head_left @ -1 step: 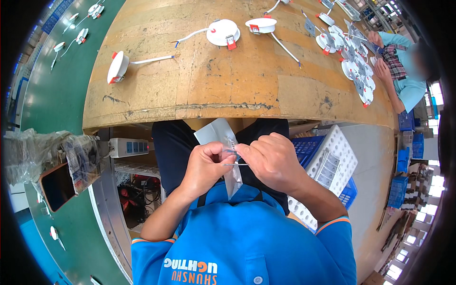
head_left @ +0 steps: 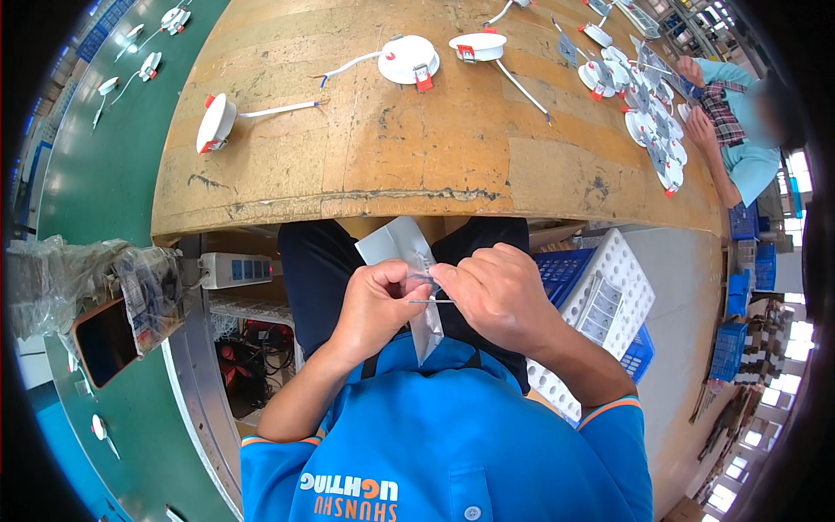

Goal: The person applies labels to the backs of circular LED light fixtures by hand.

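My left hand and my right hand are close together above my lap, both closed with fingertips pinched. Between them is a pale, glossy sheet, partly clear, its upper part slanting toward the table and a narrow end hanging below the fingers. A thin, silvery strip runs across the gap from one hand to the other. Whether it is a tool or an edge of the sheet I cannot tell. The fingers hide the spot where they meet.
White round downlights with red-tipped clips and cables lie on the wooden table. More are heaped at the right near a co-worker. At left are a green bench, phone and power strip; at right, a perforated white board.
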Tool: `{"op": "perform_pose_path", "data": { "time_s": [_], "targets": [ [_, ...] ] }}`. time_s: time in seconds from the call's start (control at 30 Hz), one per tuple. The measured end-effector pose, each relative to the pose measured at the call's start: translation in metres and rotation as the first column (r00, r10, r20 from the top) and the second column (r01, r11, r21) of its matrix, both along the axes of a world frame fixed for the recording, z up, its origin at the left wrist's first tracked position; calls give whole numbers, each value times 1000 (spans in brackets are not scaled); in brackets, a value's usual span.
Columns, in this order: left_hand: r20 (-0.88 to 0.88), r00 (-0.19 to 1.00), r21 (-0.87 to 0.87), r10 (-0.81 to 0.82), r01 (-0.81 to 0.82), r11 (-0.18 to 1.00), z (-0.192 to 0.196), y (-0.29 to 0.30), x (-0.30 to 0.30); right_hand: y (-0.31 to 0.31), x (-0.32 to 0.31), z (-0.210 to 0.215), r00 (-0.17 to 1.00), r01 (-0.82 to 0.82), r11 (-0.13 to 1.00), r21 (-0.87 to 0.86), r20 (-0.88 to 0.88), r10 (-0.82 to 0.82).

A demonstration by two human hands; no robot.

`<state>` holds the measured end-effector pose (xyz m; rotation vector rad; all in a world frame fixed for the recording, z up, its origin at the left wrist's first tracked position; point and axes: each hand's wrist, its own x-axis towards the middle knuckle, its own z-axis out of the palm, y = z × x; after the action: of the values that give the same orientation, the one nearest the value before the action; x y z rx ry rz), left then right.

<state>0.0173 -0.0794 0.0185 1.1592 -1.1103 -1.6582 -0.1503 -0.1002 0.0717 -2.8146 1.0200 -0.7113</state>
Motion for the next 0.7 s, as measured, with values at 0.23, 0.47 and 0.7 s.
{"op": "perform_pose_path", "data": {
  "time_s": [0.23, 0.47, 0.7],
  "targets": [
    [1, 1000, -11, 7, -7, 1000, -2, 1, -1, -1, -1, -3, 1000, -17, 999, 47, -11, 18],
    [28, 1000, -29, 1, 0, 1000, -4, 1, 0, -4, 3, 1, 998, -24, 997, 69, -50, 27],
    [13, 999, -25, -33, 33, 999, -1, 1, 2, -6, 2, 1, 996, -52, 995, 80, -71, 57]
  ]
}}
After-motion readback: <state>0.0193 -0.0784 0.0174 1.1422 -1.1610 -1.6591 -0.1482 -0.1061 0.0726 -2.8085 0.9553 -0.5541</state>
